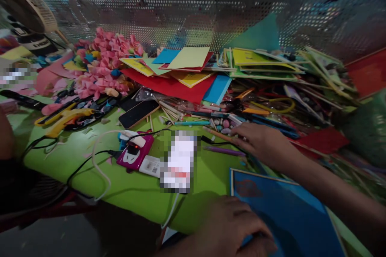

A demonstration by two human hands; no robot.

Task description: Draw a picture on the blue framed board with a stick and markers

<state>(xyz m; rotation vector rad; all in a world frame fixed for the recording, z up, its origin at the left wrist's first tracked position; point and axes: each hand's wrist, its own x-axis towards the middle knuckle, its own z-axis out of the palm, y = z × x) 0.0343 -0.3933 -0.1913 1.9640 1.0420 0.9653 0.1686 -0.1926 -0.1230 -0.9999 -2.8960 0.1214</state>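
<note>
My right hand [259, 141] reaches over the clutter at the table's right, its fingers stretched out and apart, beside small stones [225, 123]. The end of a wooden pencil [218, 133] lies at its fingertips; I cannot tell whether they touch. Just below is a purple pencil [224, 151]. Blurred at the bottom, my left hand [235, 227] is over the left side of a blue board [289, 209] with a thin pale frame and a faint reddish mark. Its fingers and thumb curl toward each other; what they hold, if anything, is hidden.
A phone with a lit, blurred-out screen [179, 160] lies beside a magenta power strip [135, 156] with trailing cables. Behind are a dark phone [138, 113], yellow-handled glue gun [70, 118], pink paper flowers [110, 56], stacked coloured cards [189, 58] and a fan [27, 4].
</note>
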